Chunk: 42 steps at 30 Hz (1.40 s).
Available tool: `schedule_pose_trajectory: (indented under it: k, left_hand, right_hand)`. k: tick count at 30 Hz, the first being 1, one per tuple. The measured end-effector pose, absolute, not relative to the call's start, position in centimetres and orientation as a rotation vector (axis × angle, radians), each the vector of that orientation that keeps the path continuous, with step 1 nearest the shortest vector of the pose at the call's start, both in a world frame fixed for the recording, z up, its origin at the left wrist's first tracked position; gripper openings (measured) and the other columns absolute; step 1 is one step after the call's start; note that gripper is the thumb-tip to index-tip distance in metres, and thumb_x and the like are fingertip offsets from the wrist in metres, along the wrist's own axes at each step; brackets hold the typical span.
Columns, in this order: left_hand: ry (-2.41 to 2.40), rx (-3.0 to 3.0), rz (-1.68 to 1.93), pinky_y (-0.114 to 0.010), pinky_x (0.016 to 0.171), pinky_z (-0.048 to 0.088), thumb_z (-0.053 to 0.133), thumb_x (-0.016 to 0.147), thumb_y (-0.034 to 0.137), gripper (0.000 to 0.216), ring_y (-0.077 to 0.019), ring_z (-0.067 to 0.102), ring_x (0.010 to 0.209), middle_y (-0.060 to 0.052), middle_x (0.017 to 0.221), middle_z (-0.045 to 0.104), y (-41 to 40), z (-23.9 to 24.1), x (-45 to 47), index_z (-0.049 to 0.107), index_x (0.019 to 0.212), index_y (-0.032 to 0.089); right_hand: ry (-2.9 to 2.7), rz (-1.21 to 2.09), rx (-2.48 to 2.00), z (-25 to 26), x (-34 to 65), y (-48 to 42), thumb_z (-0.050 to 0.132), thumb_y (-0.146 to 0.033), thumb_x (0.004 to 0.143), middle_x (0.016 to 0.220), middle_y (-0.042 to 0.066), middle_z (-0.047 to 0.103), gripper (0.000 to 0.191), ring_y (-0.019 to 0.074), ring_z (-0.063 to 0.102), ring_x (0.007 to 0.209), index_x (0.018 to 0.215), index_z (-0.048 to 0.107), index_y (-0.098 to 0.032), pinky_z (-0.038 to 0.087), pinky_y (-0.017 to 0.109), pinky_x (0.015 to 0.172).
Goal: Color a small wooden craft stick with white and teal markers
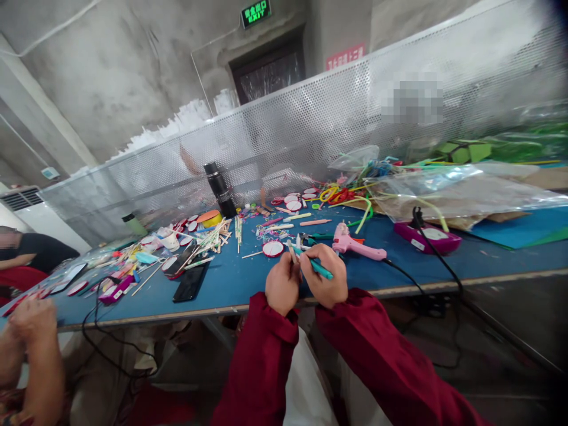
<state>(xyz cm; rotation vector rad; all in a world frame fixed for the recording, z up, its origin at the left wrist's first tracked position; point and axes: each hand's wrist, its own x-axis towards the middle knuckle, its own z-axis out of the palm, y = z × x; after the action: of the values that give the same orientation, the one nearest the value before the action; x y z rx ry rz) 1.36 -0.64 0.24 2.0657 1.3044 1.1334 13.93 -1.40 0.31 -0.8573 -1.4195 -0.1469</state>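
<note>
Right grip [331, 279] wraps round teal pen-shaped tool [321, 270] (likely light, stiff; hold mid-barrel); left grip [283, 284] pinches pale stick [291, 251], probably snappable.

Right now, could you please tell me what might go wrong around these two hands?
The teal tool in the right hand could slip into the nearby left hand. The pink glue gun lies beside the right hand and might get bumped; I cannot tell whether it is hot. Its black cord runs off the table and could snag.
</note>
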Motion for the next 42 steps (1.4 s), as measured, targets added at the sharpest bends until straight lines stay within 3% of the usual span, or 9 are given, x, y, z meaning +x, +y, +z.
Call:
schedule_pose_trajectory:
  k: [20, 42]
  left_hand:
    - [1.307, 2.094, 1.129, -0.027, 0.08, 0.048, 0.04, 0.102, 0.041, 0.025, -0.0162, 0.062, 0.08, 0.0, 0.08, 0.067, -0.78, 0.37, 1.4, 0.058, 0.101, 0.023]
    - [1.355, 2.12, 1.111, -0.025, 0.07, 0.043, 0.04, 0.102, 0.038, 0.022, -0.0148, 0.054, 0.071, 0.002, 0.075, 0.059, -0.72, 0.3, 1.33, 0.051, 0.09, 0.023]
  right_hand:
    - [-1.408, -0.148, -0.88, 0.47, 13.9, -1.52, 0.059, -0.025, 0.094, 0.074, 0.002, 0.062, 0.015, 0.0184, 0.059, 0.072, 0.079, 0.055, -0.024, 0.047, 0.032, 0.069]
    - [-1.449, -0.122, -0.863, 0.4, 13.99, -1.47, 0.058, -0.024, 0.092, 0.075, 0.002, 0.064, 0.015, 0.0192, 0.061, 0.074, 0.077, 0.056, -0.024, 0.048, 0.033, 0.071]
